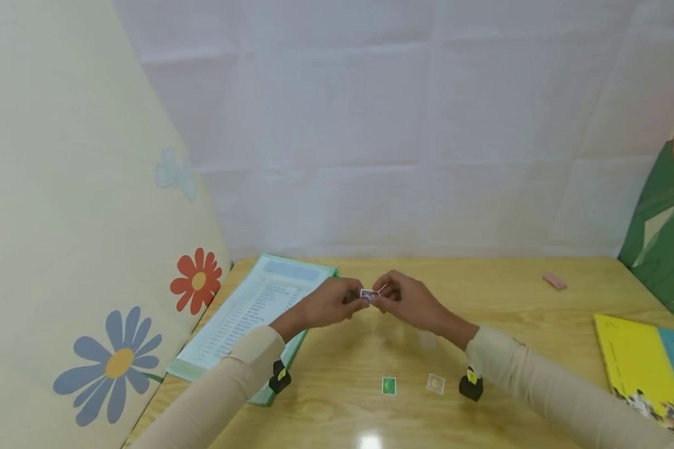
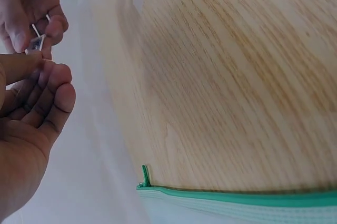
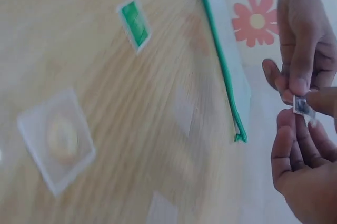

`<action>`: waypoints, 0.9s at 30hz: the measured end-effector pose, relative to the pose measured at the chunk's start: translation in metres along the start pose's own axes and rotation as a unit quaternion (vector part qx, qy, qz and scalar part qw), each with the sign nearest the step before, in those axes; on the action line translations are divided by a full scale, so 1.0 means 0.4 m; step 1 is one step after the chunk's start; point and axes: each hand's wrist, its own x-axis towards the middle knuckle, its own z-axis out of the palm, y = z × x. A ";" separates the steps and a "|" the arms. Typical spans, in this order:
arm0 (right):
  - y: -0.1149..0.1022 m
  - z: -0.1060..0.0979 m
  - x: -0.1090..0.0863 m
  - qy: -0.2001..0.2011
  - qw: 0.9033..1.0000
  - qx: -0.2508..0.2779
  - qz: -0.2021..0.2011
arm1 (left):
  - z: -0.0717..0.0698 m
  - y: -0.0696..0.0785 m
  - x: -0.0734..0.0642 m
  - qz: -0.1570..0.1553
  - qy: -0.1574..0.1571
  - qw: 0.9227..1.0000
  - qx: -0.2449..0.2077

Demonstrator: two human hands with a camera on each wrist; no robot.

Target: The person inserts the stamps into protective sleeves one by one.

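Observation:
Over the middle of the table, my left hand (image 1: 332, 303) and right hand (image 1: 409, 302) pinch a small dark postage stamp (image 1: 369, 295) with a white border between thumbs and fingertips. The same stamp (image 3: 301, 106) shows between both hands in the right wrist view. Thin white edges stand out among the right fingers in the left wrist view; I cannot tell what they belong to. Below the hands lie a green stamp (image 1: 389, 386) and a pale stamp (image 1: 435, 383) with a round motif. A faint pale square (image 1: 427, 339) lies closer to the right hand.
Left of the hands lies a green-edged zip folder (image 1: 241, 312) with a printed sheet. A yellow book (image 1: 637, 355) is at the right, with a pink eraser-like block (image 1: 554, 280) farther back. Flowered panels and a white sheet (image 1: 371, 156) surround the wooden table.

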 end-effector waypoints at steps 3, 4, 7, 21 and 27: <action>-0.006 -0.002 0.002 0.008 0.996 0.083 0.044 | 0.000 0.002 0.004 0.019 0.016 1.000 0.014; -0.009 -0.003 0.002 0.014 0.994 0.093 0.049 | 0.001 0.003 0.005 0.025 0.021 0.999 0.012; -0.016 -0.011 0.006 0.039 0.993 0.095 0.052 | 0.003 0.004 0.007 0.035 0.035 0.999 -0.005; -0.031 -0.021 0.010 -0.013 0.999 0.029 0.012 | 0.013 0.014 0.010 0.029 0.027 0.998 -0.052; -0.027 -0.015 0.004 0.013 1.000 0.023 0.000 | 0.001 0.006 -0.002 0.007 0.034 0.996 -0.079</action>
